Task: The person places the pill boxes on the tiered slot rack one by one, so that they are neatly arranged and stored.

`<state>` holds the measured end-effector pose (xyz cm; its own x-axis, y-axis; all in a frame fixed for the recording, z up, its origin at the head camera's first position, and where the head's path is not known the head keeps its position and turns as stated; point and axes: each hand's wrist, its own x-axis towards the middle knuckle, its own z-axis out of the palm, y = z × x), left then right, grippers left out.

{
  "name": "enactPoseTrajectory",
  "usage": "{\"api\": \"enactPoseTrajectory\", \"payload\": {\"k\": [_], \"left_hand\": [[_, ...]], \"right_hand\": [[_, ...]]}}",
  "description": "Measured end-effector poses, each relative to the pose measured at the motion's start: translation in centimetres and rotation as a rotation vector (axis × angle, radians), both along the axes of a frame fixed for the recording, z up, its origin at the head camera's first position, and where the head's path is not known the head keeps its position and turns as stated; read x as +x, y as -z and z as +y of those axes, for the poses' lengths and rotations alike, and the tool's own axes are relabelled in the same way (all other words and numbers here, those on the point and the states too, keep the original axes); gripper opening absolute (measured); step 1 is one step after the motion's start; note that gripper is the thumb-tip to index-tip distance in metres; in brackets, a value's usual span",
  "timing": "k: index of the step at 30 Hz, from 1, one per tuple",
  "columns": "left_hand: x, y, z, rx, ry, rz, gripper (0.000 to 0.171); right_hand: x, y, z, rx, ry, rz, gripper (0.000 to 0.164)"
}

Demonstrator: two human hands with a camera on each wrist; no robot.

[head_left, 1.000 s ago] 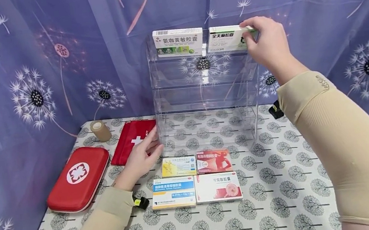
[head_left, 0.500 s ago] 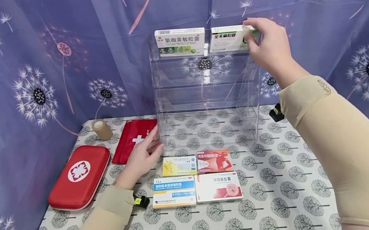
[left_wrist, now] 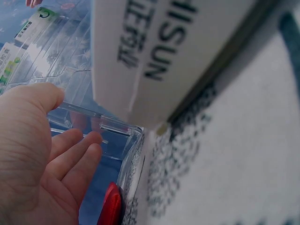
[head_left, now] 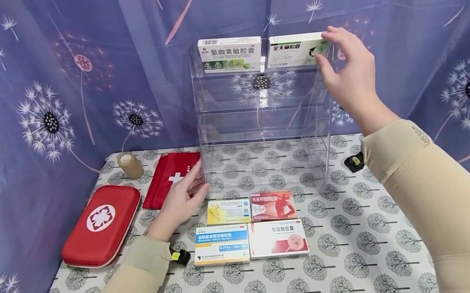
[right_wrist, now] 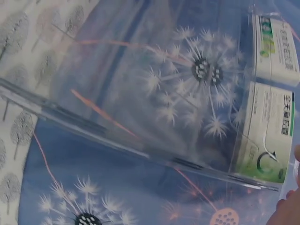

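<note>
We see the white-and-green box [head_left: 295, 51] standing in the top tier of the clear plastic stand [head_left: 266, 109], at its right, just left of the right hand [head_left: 352, 71]. That hand's thumb and fingers are spread apart at the box's right end; we cannot tell whether a fingertip touches it. The left hand [head_left: 178, 206] rests its extended fingers against the stand's left side, near the bottom. A second flat, white box [head_left: 230, 54] leans in the same tier, farther left. On the tree-printed cloth [head_left: 352, 259] we see four flat cartons [head_left: 220, 245] lying near the stand and a smooth, rounded red case [head_left: 100, 226] at left. Compared with half a second ago, the right hand sits farther right, uncovering more of the box's green end.
</note>
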<state>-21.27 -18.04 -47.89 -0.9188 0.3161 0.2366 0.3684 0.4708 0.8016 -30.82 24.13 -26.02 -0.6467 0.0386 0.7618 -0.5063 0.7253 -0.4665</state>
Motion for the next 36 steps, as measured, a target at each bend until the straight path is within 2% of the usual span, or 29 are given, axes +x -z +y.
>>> {"api": "enactPoseTrajectory", "payload": {"k": [3,10,19,25,31,36], "left_hand": [[0.0,0.0,0.0,0.004,-0.002,0.002,0.080],[0.1,-0.1,0.1,0.015,0.001,-0.023,0.080],[0.1,0.0,0.1,0.001,-0.003,-0.012,0.079],[0.1,-0.1,0.1,0.009,0.004,-0.007,0.079],[0.0,0.1,0.1,0.015,0.007,-0.009,0.079],[0.0,0.1,0.1,0.016,0.003,-0.016,0.079]], "right_hand": [[0.8,1.1,-0.2,-0.035,-0.034,0.029,0.045],[3.0,4.1,-0.9,-0.072,-0.124,0.025,0.055],[5.9,7.8,-2.0,-0.079,-0.263,-0.055,0.067],[8.0,10.8,-2.8,-0.046,-0.342,-0.063,0.069],[10.1,14.1,-3.4,0.018,-0.408,-0.102,0.070],[11.5,16.2,-3.9,0.050,-0.471,-0.158,0.075]]}}
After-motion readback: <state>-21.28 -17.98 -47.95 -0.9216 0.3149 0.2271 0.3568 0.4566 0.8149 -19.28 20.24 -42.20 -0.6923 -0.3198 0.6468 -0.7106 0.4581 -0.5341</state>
